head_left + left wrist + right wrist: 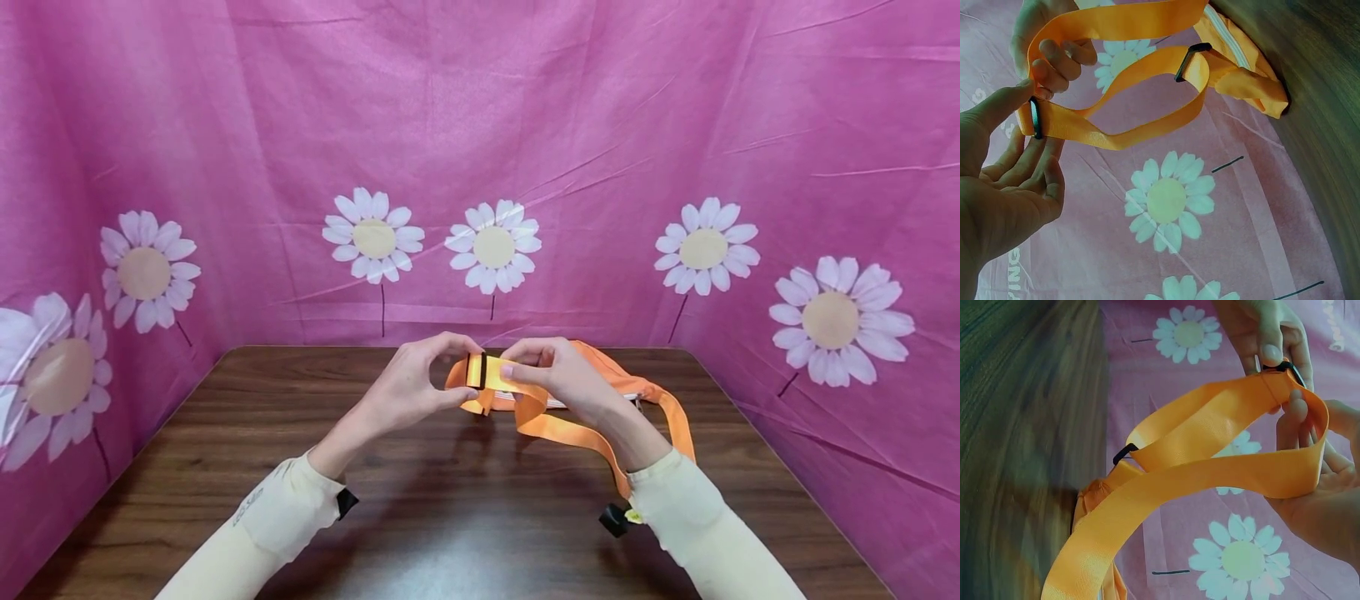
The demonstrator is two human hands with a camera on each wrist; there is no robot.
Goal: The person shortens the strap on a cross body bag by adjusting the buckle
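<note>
An orange strap (566, 431) runs from an orange zippered bag (603, 367) lying on the table. My left hand (408, 382) pinches a black slide buckle (482, 372) on the strap between thumb and fingers. My right hand (573, 379) pinches the strap just right of that buckle. In the right wrist view, the strap (1210, 472) bends round the fingers of the right hand (1329, 487). A second black ring (1191, 62) sits further along the strap, near the bag, in the left wrist view. Between the two black pieces the strap forms a long loop above the table.
A dark wooden table (247, 433) lies under both hands. Pink cloth (465, 108) with printed daisies hangs along the back and both sides. Next to the right cuff is a black piece (613, 521) with a bit of yellow beside it.
</note>
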